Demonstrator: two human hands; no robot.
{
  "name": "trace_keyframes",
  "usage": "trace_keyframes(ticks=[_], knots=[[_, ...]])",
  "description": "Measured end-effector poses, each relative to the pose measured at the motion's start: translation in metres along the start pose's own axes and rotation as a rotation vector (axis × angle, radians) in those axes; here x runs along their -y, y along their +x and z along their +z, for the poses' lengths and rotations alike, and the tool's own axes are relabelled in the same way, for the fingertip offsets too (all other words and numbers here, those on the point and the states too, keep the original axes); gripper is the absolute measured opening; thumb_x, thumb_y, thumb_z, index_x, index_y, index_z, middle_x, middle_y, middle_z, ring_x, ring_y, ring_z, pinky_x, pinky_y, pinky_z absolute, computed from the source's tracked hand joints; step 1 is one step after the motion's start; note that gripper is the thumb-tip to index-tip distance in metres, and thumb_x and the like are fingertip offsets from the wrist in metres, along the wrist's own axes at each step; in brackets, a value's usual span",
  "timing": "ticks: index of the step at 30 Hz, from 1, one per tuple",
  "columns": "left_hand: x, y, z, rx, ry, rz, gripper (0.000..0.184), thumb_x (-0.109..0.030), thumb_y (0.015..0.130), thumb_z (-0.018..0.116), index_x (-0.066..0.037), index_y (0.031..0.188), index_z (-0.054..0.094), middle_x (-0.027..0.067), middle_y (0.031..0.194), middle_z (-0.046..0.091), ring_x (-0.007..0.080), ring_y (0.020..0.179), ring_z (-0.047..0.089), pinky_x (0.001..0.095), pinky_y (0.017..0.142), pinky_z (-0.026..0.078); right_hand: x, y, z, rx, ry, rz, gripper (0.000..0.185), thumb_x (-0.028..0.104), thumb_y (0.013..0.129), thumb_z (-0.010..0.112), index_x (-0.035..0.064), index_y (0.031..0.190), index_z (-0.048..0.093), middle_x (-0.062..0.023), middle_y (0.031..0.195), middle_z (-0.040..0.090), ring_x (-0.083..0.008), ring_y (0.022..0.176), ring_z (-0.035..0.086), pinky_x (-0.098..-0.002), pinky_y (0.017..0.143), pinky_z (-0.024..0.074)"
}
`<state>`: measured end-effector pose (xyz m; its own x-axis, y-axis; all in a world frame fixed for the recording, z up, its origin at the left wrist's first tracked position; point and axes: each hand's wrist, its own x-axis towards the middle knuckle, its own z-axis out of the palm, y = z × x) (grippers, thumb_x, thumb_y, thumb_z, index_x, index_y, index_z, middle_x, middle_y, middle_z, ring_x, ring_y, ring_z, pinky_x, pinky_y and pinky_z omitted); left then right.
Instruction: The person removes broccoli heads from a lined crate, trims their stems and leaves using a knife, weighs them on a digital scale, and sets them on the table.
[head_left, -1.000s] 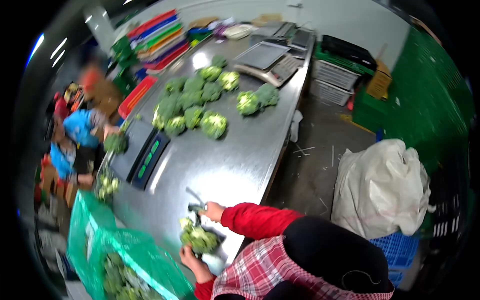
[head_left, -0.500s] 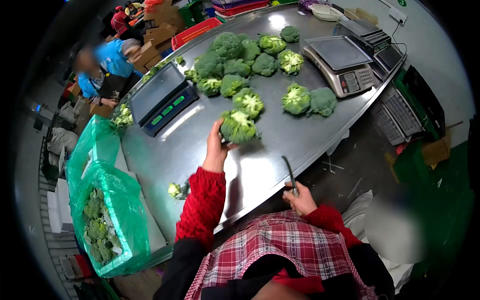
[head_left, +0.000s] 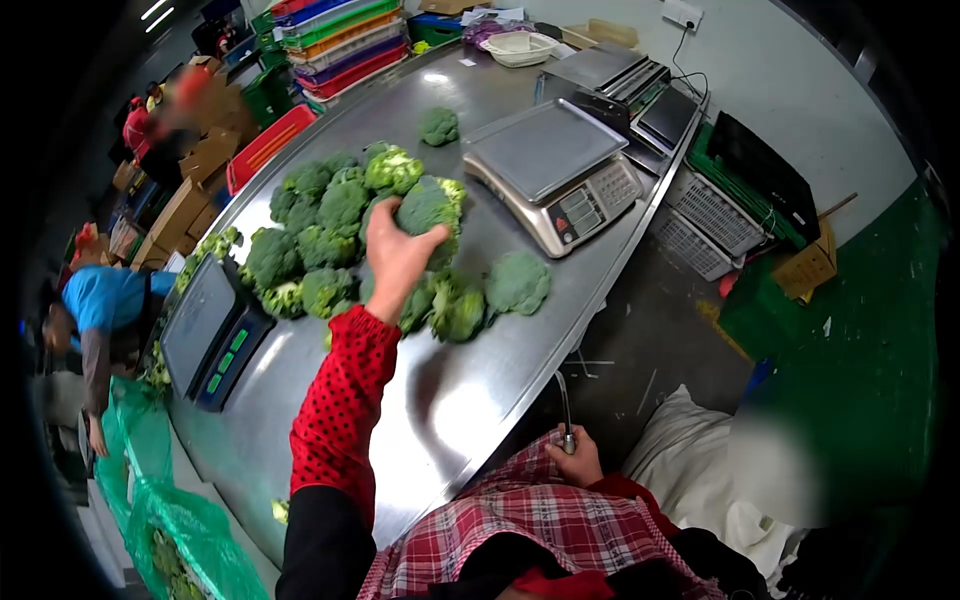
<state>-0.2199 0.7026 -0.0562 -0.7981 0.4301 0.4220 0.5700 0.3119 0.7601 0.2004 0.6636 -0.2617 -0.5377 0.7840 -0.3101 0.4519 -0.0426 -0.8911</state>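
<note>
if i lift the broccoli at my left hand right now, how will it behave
The broccoli should be fairly stiff: its crown looks dense and doesn't sag beside the left hand. Its florets may break if squeezed, being small and tightly packed. Set on the smooth, shiny table, it would probably rock a little on that rounded crown.

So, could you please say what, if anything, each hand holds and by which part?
Left hand: a broccoli head, by its crown; right hand: a knife, by its handle.

The left hand [head_left: 397, 258] hides part of its broccoli head [head_left: 428, 208]; the green bag [head_left: 190, 515] runs off the bottom edge
</note>
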Motion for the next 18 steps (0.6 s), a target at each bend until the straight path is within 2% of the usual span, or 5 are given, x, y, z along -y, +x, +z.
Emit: trace_keyframes(ticks=[6, 10, 11, 17, 18], knots=[[-0.054, 0.081, 0.149, 0.07, 0.252, 0.64, 0.07, -0.027, 0.055, 0.08, -0.005, 0.116, 0.054, 0.0137, 0.121, 0.055, 0.0352, 0.113, 0.05, 0.0438, 0.09, 0.047, 0.082, 0.117, -0.069, 0.086, 0.086, -0.069, 0.05, 0.016, 0.082, 0.076, 0.0018, 0.127, 0.057, -0.0057, 0.09, 0.065, -0.0116, 0.08, 0.059, -0.0281, 0.074, 0.0506], [-0.056, 0.124, 0.244, 0.392, 0.477, 0.609, 0.071, -0.029, 0.057, 0.082, -0.008, 0.119, 0.055, 0.0127, 0.128, 0.052, 0.0345, 0.12, 0.047, 0.0456, 0.094, 0.043, 0.087, 0.234, -0.148, -0.112, 0.145, -0.176, 0.049, 0.007, 0.081, 0.076, 0.0001, 0.125, 0.055, -0.0006, 0.089, 0.063, -0.0082, 0.076, 0.057, -0.0242, 0.067, 0.0487], [-0.052, 0.127, 0.257, 0.403, 0.515, 0.627, 0.072, -0.033, 0.062, 0.081, -0.009, 0.125, 0.054, 0.0133, 0.134, 0.05, 0.0351, 0.126, 0.045, 0.046, 0.099, 0.041, 0.107, 0.261, -0.174, -0.151, 0.129, -0.088, 0.039, 0.008, 0.078, 0.077, -0.0016, 0.112, 0.061, -0.0048, 0.093, 0.068, -0.0095, 0.083, 0.06, -0.0265, 0.077, 0.0503], [-0.029, 0.123, 0.226, -0.02, 0.199, 0.099, 0.075, -0.042, 0.073, 0.08, 0.0, 0.129, 0.051, 0.0203, 0.129, 0.054, 0.0357, 0.12, 0.052, 0.0441, 0.101, 0.043, 0.159, 0.44, -0.277, -0.261, 0.028, -0.416, 0.015, 0.005, 0.089, 0.066, -0.0013, 0.101, 0.063, -0.0004, 0.08, 0.059, -0.0065, 0.074, 0.052, -0.0249, 0.069, 0.047], [-0.023, 0.115, 0.219, -0.054, 0.203, -0.095, 0.077, -0.042, 0.073, 0.081, 0.002, 0.128, 0.051, 0.0206, 0.127, 0.055, 0.0351, 0.119, 0.053, 0.0433, 0.1, 0.043, 0.161, 0.464, -0.285, -0.22, 0.028, -0.426, 0.026, 0.006, 0.092, 0.063, 0.0002, 0.116, 0.059, 0.0033, 0.084, 0.058, -0.0026, 0.061, 0.048, -0.0199, 0.051, 0.0393]])
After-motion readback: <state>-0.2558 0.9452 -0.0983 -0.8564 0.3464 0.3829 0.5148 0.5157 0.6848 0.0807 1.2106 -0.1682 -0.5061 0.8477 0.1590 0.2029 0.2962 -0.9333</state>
